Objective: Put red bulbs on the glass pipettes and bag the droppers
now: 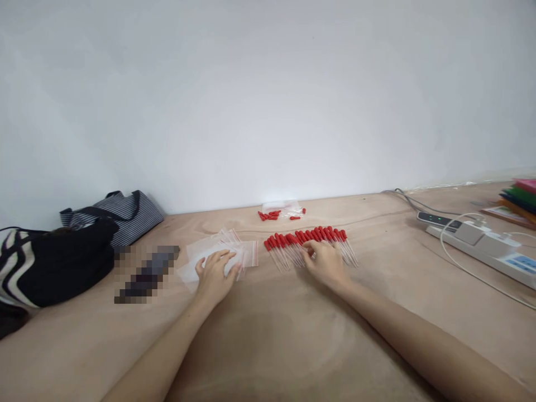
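On the wooden table lies a row of glass droppers [350,254] with red rubber bulbs, their tips pointing towards me. My right hand [325,261] is over the middle of this row, its fingers curled and its thumb and forefinger closed at one dropper; the hand hides part of the row. To the left, a fanned pile of clear zip-lock bags [250,252] with red seal lines lies flat. My left hand [215,273] rests over these bags with its fingers spread, holding none of them.
Near the wall are loose red bulbs [270,215], thin glass tubes [290,213] and a clear bag [280,205]. At left are a striped bag [140,215], black cloth [75,265] and a blurred dark object [148,274]. A power strip [486,245] with cables and coloured packets [523,198] sit right.
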Available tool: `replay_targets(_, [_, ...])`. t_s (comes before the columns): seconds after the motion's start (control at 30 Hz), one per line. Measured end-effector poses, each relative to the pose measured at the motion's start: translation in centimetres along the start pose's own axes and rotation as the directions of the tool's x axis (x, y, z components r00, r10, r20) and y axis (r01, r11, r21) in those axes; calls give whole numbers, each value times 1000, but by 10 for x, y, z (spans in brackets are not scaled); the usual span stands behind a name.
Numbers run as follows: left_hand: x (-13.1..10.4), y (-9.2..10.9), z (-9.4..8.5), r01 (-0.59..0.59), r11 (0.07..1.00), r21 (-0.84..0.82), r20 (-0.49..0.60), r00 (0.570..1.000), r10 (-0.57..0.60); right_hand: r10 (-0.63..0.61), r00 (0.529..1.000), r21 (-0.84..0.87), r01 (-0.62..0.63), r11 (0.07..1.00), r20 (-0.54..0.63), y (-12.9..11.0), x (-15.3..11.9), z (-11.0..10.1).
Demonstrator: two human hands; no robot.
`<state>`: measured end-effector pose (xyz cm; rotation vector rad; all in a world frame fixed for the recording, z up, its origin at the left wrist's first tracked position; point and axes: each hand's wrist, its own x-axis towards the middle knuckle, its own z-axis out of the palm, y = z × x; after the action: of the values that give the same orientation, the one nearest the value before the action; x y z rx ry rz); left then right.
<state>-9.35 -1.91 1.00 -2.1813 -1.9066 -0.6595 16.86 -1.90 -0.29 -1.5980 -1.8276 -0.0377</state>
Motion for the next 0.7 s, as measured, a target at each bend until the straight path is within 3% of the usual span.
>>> replay_targets(0.13, [5, -12, 4, 85, 986, 140, 95, 991, -99, 76, 997, -116, -77, 990, -10, -9, 15, 15])
replay_targets(0.37, [5, -10, -2, 84, 980, 180, 182, 976, -117, 85, 996, -160, -85, 983, -9, -16, 19, 32])
replay_targets(0.5, [5, -8, -5, 80, 979, 186, 213, 970, -120, 85, 995, -114, -90, 989, -43, -13, 16, 27])
replay_targets(0.7, [8, -12, -5, 115, 971, 209, 178, 972, -154, -47, 996, -21, 45, 999, -81, 3, -7, 3])
